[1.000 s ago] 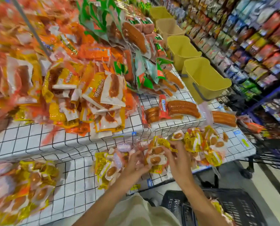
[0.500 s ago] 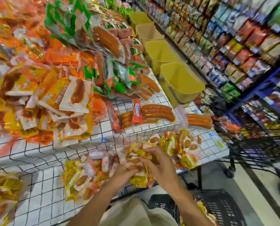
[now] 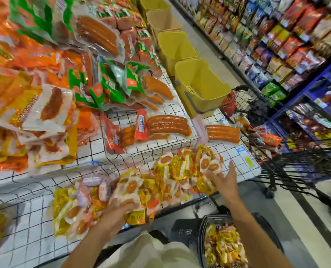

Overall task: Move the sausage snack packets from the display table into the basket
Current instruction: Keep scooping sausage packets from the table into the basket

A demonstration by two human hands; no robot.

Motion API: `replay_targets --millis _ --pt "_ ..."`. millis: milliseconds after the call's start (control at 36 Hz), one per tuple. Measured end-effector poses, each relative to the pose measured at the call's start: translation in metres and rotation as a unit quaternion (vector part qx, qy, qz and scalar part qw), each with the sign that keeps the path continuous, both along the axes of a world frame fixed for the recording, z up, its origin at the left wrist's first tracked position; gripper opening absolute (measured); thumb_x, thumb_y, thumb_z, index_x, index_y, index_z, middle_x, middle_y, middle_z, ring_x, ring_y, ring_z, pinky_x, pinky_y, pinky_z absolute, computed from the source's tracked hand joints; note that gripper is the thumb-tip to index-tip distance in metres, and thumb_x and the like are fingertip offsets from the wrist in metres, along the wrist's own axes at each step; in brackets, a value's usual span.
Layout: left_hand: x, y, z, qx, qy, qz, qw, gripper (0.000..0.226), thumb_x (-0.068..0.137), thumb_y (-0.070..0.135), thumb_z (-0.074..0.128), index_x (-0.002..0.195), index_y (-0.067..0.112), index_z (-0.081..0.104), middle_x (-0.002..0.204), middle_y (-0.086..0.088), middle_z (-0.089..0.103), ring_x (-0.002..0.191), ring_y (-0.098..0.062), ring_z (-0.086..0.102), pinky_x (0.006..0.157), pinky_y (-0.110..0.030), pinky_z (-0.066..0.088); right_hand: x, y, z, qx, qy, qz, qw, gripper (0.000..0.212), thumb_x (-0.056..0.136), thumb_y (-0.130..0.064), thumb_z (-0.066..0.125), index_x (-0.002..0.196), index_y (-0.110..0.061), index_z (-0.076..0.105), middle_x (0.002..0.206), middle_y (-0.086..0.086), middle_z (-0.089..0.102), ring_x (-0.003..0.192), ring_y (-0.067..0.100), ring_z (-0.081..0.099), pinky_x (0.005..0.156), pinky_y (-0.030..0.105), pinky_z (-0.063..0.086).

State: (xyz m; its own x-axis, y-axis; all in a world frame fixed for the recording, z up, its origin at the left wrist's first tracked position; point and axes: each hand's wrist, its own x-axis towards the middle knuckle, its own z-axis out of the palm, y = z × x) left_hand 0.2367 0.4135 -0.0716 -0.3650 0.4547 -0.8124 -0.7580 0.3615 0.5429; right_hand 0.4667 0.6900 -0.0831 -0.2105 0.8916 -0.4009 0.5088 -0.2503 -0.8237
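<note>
Two hands work over the tabletop in the head view. Left hand curls its grip around a bunch of yellow-and-white sausage snack packets at the front edge of the pile. Right hand hovers released, fingers spread, just touching the packets at the pile's right end. Below it, the black basket on the floor holds more of the same packets. Yellow buckets stand beyond the tabletop.

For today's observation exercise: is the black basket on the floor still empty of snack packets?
No. The black basket by the person's legs already holds a heap of yellow sausage snack packets.
</note>
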Motion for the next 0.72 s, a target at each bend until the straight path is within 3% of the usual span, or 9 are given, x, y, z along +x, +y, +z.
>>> replay_targets --millis 83,194,278,333,417,472,556,667,722 --pt "-0.002 0.000 -0.008 -0.001 0.001 -0.014 1.000 0.105 0.073 -0.007 0.081 0.154 0.020 0.020 0.109 -0.004 0.062 0.090 -0.022 0.070 0.054 -0.029 0.059 -0.004 0.013 -0.014 -0.051 0.037 0.050 0.997 0.095 0.075 -0.022 0.090 0.153 -0.014 0.035 0.142 0.012 0.058 0.129 0.029 0.059 0.109 0.053 0.047" --pt "-0.004 0.002 -0.009 0.015 0.003 -0.025 1.000 0.114 0.054 0.006 0.094 0.149 0.018 0.033 0.132 -0.016 0.063 0.117 -0.033 0.065 0.093 -0.048 0.057 -0.009 0.019 -0.025 -0.065 0.048 0.021 0.997 0.098 0.063 -0.021 0.097 0.146 -0.019 0.045 0.130 0.005 0.066 0.117 0.022 0.065 0.100 0.041 0.053" --pt "-0.002 0.005 -0.008 0.018 0.017 -0.024 0.999 0.086 0.052 0.001 0.092 0.125 0.021 0.053 0.112 -0.013 0.075 0.100 -0.029 0.074 0.071 -0.040 0.062 -0.009 0.021 -0.028 -0.081 0.030 0.004 0.996 0.084 0.057 -0.026 0.099 0.130 -0.011 0.060 0.119 0.006 0.072 0.112 0.024 0.068 0.100 0.044 0.054" --pt "-0.001 0.006 -0.006 0.024 0.019 -0.014 0.999 0.070 0.060 -0.002 0.086 0.115 0.029 0.053 0.103 -0.007 0.078 0.095 -0.026 0.075 0.066 -0.036 0.061 -0.009 0.020 -0.026 -0.072 0.020 0.000 0.997 0.075 0.060 -0.030 0.098 0.124 -0.013 0.064 0.115 0.004 0.073 0.109 0.024 0.069 0.098 0.043 0.055" --pt "0.001 0.006 -0.004 0.023 0.028 -0.014 0.999 0.060 0.073 -0.006 0.080 0.111 0.031 0.051 0.097 0.000 0.079 0.090 -0.020 0.076 0.064 -0.033 0.061 -0.009 0.013 -0.019 -0.031 0.037 -0.032 0.998 0.067 0.064 -0.026 0.096 0.120 -0.017 0.061 0.105 -0.003 0.072 0.094 0.009 0.071 0.075 0.024 0.056" --pt "0.002 0.006 -0.005 0.019 0.032 -0.024 0.999 0.062 0.072 -0.003 0.081 0.121 0.022 0.054 0.108 -0.007 0.077 0.097 -0.023 0.075 0.070 -0.035 0.061 -0.011 0.010 -0.015 0.001 0.058 -0.047 0.997 0.074 0.064 -0.021 0.097 0.122 -0.019 0.052 0.109 0.000 0.068 0.083 -0.005 0.068 0.065 0.013 0.054" --pt "0.004 0.004 -0.004 0.012 0.037 -0.030 0.999 0.071 0.068 0.002 0.083 0.131 0.014 0.054 0.116 -0.013 0.073 0.103 -0.028 0.073 0.076 -0.037 0.061 -0.015 0.003 -0.011 0.042 0.056 -0.029 0.997 0.083 0.063 -0.022 0.098 0.130 -0.015 0.048 0.130 0.009 0.055 0.118 0.014 0.058 0.098 0.033 0.052" --pt "0.006 0.004 -0.002 0.003 0.053 -0.041 0.998 0.077 0.061 0.013 0.085 0.132 0.013 0.056 0.117 -0.014 0.073 0.104 -0.028 0.073 0.075 -0.039 0.061 -0.018 -0.017 -0.008 0.217 0.032 -0.011 0.976 0.083 0.067 -0.021 0.096 0.135 -0.015 0.050 0.133 -0.007 0.044 0.130 0.016 0.039 0.107 0.033 0.039" --pt "0.007 0.002 -0.001 0.003 0.060 -0.044 0.997 0.075 0.064 0.013 0.086 0.133 0.012 0.056 0.115 -0.013 0.073 0.103 -0.028 0.073 0.074 -0.039 0.061 -0.018 -0.025 -0.006 0.207 0.079 -0.002 0.975 0.068 0.074 -0.021 0.091 0.128 -0.031 0.052 0.130 -0.011 0.050 0.128 0.012 0.048 0.104 0.029 0.045"
